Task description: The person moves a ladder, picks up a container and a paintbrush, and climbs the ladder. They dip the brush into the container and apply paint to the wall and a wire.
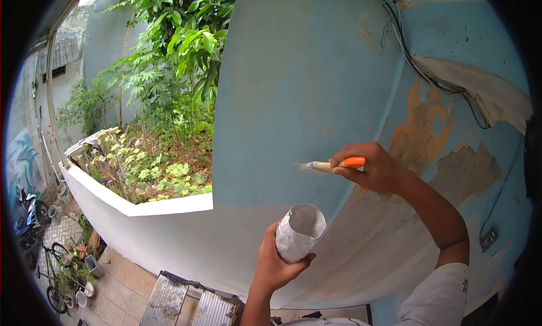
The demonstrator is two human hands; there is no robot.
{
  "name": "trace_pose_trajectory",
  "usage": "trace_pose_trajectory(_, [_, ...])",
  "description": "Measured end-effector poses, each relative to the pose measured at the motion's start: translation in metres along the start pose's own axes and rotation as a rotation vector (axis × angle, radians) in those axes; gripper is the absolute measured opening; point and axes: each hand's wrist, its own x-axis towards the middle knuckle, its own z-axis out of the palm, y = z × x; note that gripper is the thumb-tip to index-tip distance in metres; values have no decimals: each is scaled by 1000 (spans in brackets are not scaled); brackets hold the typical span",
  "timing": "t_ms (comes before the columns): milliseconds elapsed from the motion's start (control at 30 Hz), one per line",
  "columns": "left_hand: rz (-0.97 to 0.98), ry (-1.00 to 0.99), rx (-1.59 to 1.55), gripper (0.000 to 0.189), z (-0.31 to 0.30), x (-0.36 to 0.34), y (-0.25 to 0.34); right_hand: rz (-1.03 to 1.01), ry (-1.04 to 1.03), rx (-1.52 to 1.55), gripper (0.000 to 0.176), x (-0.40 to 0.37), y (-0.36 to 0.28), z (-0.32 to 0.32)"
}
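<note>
My right hand [370, 168] is closed around a paintbrush [324, 166] with a pale wooden handle and an orange end. The bristles point left, right at the blue wall [282, 117], where a short whitish streak shows beside the tip. Lower down, my left hand [278, 264] wraps round a paint-smeared white cup [294, 241]. Its mouth tilts up toward me, and the inside looks greyish white. Below the blue, the wall is whitish, with the cup in front of it.
Peeling orange and grey patches [420, 128] mark the wall at right, with cables [403, 44] hanging above. A white ledge [169, 208] borders plants [175, 100] at left. A corrugated metal piece [164, 303] stands below; a bicycle [52, 275] and pots are at lower left.
</note>
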Motion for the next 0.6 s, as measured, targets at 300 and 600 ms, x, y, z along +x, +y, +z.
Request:
trace_pose_trajectory(300, [47,-34,-33,94,8,-3,-7,539,583,681,24,-148,-8,41])
trace_pose_trajectory(600, [14,-131,-36,102,18,-12,-29,480,826,730,34,-199,-33,22])
